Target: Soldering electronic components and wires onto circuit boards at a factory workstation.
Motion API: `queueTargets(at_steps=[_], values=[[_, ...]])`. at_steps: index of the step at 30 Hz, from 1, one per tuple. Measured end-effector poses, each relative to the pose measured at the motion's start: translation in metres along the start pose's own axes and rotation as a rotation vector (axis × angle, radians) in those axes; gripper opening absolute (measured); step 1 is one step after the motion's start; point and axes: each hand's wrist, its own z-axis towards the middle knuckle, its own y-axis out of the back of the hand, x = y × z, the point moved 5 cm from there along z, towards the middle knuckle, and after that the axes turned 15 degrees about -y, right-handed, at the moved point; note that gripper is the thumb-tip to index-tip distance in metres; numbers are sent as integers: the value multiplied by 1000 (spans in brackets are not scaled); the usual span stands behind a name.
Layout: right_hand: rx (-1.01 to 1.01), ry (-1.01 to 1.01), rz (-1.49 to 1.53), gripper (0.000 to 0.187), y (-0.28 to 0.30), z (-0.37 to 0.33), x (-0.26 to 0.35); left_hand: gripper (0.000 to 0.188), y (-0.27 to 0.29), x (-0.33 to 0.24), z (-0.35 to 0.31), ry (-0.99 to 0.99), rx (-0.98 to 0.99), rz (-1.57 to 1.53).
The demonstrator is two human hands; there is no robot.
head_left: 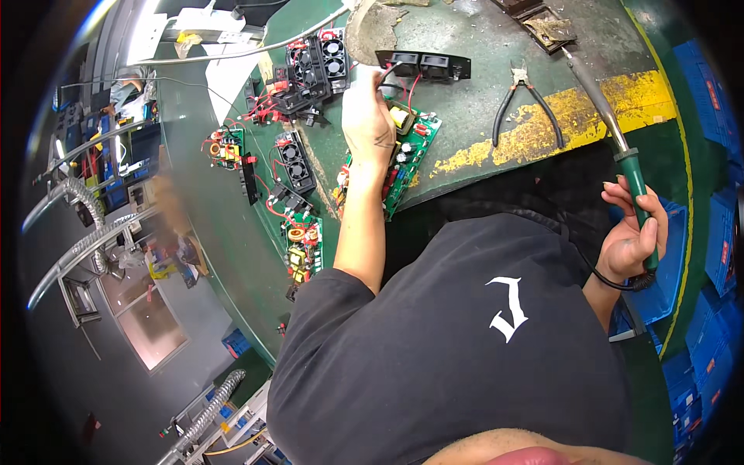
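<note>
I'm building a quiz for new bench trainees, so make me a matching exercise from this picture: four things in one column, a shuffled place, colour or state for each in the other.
Things
1. Pliers
2. Soldering iron
3. Shirt
4. Black panel with two fans

Places, colours, states
A. Black, with a white print on it
B. Right next to the left hand
C. Lying on the bench, handles spread apart
D. Held by its green handle in the right hand

Pairs: 1-C, 2-D, 3-A, 4-B
</note>
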Motion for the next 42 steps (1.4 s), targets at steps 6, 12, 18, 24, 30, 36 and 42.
queueTargets(at_steps=[6,12,18,24,30,36,42], values=[[-24,-1,-5,41,6,-3,-1,32,1,-7,15,-235,349,197],[-32,-7,11,41,11,-4,1,30,-7,7,12,-388,501,226],[-62,-4,6,41,11,-7,3,24,-12,8,21,-352,522,258],[-75,-24,0,40,16,-9,3,31,-13,8,18,-389,510,246],[-87,-10,20,39,13,-8,7,35,-12,8,24,-393,528,217],[-80,-20,20,39,13,-7,5,41,-12,10,28,-314,571,115],[-109,-24,8,39,16,-6,5,44,-11,13,26,-265,548,8]])
